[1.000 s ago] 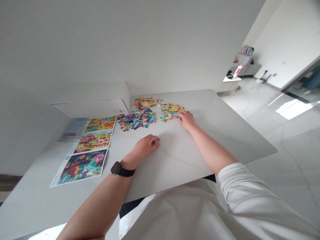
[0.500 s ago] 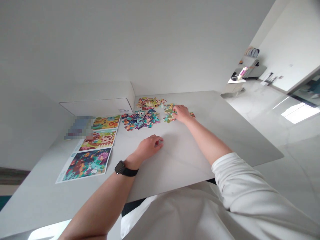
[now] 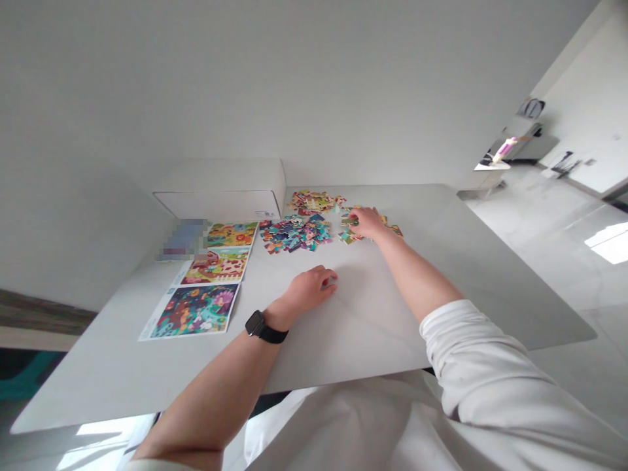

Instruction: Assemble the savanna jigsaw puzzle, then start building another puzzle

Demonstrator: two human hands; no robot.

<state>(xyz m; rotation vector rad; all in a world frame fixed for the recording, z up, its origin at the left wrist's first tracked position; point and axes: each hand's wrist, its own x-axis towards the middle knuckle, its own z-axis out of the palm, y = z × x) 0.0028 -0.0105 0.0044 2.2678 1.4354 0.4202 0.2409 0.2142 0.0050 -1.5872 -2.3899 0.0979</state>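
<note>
My right hand [image 3: 367, 224] is over a pile of green and yellow jigsaw puzzle pieces [image 3: 349, 234], its fingers bent down and pinched on a piece at the pile's left side. The hand hides most of that piece. Nearer to me, my left hand [image 3: 310, 289] rests on the table, fingers loosely curved with a gap to the thumb and nothing visible in it. Left of the right hand lies a heap of blue and purple puzzle pieces [image 3: 298, 234]. Behind that heap is another of red and yellow pieces [image 3: 310, 201].
A printed sheet with three colourful pictures [image 3: 201, 311] lies on the left of the white table [image 3: 471, 275]. Beyond it, a white box [image 3: 216, 204] stands against the wall [image 3: 343, 91]. A blurred-out bluish item [image 3: 184, 239] lies between box and sheet.
The whole view has shifted, so the table things appear farther right. My right hand stays at the green and yellow pile, with more pieces showing on its right. My left hand keeps its pose.
</note>
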